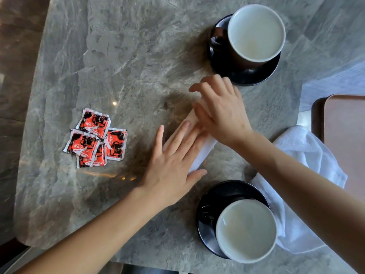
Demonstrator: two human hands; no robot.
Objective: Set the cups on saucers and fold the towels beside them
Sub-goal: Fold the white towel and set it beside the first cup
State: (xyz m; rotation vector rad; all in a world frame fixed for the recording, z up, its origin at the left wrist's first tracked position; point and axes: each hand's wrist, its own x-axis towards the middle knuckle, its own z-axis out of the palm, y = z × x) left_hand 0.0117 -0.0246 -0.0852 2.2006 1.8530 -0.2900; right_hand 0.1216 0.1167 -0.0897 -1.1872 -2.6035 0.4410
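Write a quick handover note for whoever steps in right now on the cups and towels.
Left hand: open, flat on the near end of the folded white towel, no grip.
Right hand: open, palm down, pressing the towel's far end.
Far cup sits on its black saucer; near cup sits on its black saucer. Cups done.
The folded towel lies as a narrow strip on the marble table between the two saucers.
Left to do: the second white towel is crumpled beside the near saucer, under the right forearm; fold it.
Sugar packets lie to the left, untouched.
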